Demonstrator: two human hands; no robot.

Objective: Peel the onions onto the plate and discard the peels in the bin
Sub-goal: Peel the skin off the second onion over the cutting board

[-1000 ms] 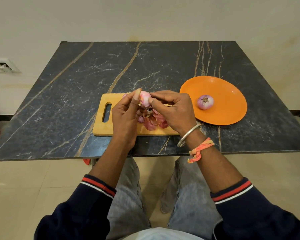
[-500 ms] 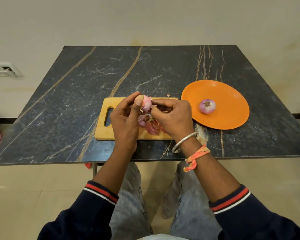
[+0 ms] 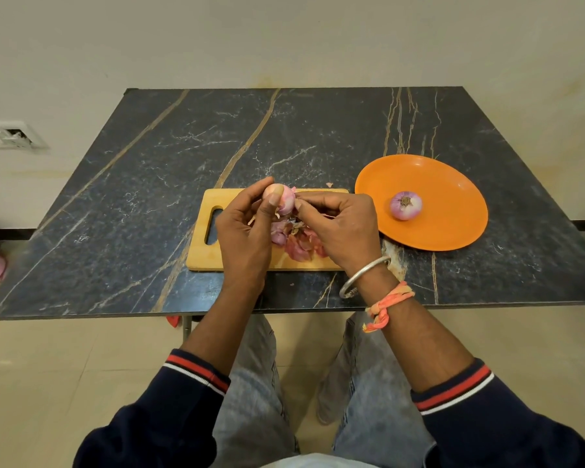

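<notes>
In the centre of the frame your left hand (image 3: pixel 247 231) is holding the onion (image 3: pixel 284 201) in a closed grip above the cutting board (image 3: pixel 203 258), your right hand (image 3: pixel 341 228) is pinching its skin, and next, I think, a gentle pull is needed.

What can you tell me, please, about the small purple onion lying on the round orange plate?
The small purple onion is round and glossy, pale violet with whitish streaks, and looks already peeled. Its brownish, dried end faces up toward the camera. It lies alone on the round orange plate, a little left of the plate's middle, on the right side of the dark marble-patterned table. Only the plate touches it.
</notes>
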